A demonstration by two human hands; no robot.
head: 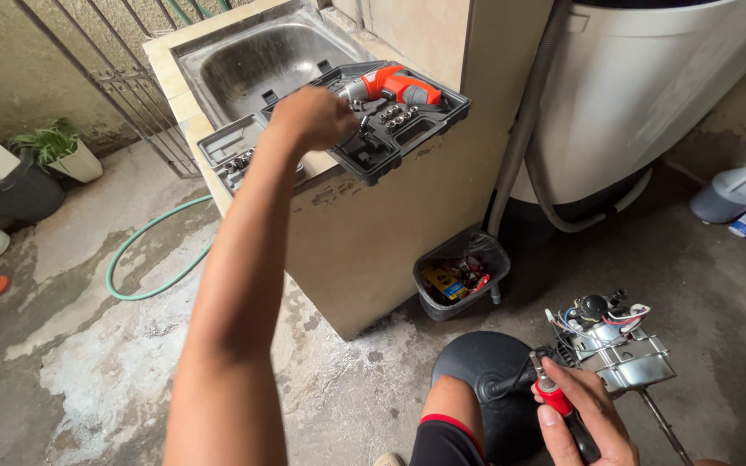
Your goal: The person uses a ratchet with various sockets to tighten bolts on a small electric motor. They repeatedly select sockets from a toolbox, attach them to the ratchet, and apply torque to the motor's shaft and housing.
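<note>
Right hand, low and close, clamps a red-handled screwdriver beside the fan motor; left hand (fingers curled, grip unclear) reaches the open tool case at the counter's front edge.

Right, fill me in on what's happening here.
A person's left hand reaches into an open black tool case lying on the edge of a concrete sink stand, beside an orange power screwdriver. Their right hand holds a red-handled screwdriver against a wired metal motor assembly near the floor.
</note>
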